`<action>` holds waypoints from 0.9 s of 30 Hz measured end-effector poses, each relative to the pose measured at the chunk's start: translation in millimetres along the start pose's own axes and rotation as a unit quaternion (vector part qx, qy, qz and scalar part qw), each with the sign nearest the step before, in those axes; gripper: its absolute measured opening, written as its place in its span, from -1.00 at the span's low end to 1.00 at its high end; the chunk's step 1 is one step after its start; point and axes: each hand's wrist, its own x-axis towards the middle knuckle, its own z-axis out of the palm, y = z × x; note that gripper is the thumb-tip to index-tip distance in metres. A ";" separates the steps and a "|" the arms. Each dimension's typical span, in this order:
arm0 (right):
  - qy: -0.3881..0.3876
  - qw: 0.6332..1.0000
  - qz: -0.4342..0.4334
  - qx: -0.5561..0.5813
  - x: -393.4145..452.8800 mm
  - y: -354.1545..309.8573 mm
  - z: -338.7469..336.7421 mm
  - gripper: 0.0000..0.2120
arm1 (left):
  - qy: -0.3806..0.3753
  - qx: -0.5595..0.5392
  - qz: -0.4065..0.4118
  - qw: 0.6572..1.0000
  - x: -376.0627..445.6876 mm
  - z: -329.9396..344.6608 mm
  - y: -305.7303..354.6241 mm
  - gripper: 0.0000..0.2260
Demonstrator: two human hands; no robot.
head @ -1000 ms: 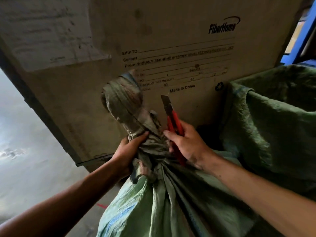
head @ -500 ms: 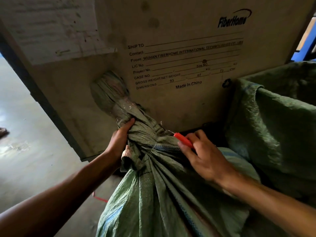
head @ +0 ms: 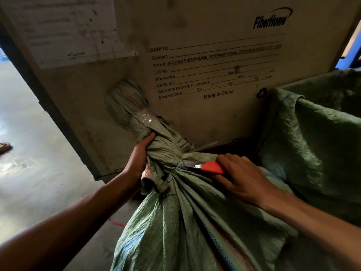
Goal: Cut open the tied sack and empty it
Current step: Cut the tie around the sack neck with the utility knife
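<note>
A green woven sack (head: 175, 227) stands in front of me, its neck gathered and bound with thin string (head: 178, 163). The twisted top of the sack (head: 127, 106) sticks up to the left, with a strip of clear tape around it. My left hand (head: 138, 159) grips the neck just above the tie. My right hand (head: 240, 177) holds a red-handled utility knife (head: 210, 166) flat across the sack. Its metal blade (head: 192, 164) points left and touches the string at the tie.
A large cardboard shipping box (head: 195, 45) with printed labels stands right behind the sack. A second green sack (head: 316, 133), open-mouthed, sits at the right. Bare concrete floor (head: 29, 173) lies at the left, with a red scrap (head: 117, 223) on it.
The knife went from pointing upward beside the neck to lying flat with its blade against the string. My left hand shifted slightly higher on the neck.
</note>
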 end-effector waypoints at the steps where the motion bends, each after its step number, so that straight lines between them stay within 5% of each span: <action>1: 0.003 1.000 -0.003 -0.004 0.6 0.0 0.6 -0.77 | -0.004 -0.001 0.002 1.000 -1.7 1.6 0.5 -0.67; 27: 0.133 0.989 0.062 -0.026 -3.2 2.1 20.8 -0.74 | -0.003 -0.013 0.008 1.000 1.9 5.4 -17.1 -0.81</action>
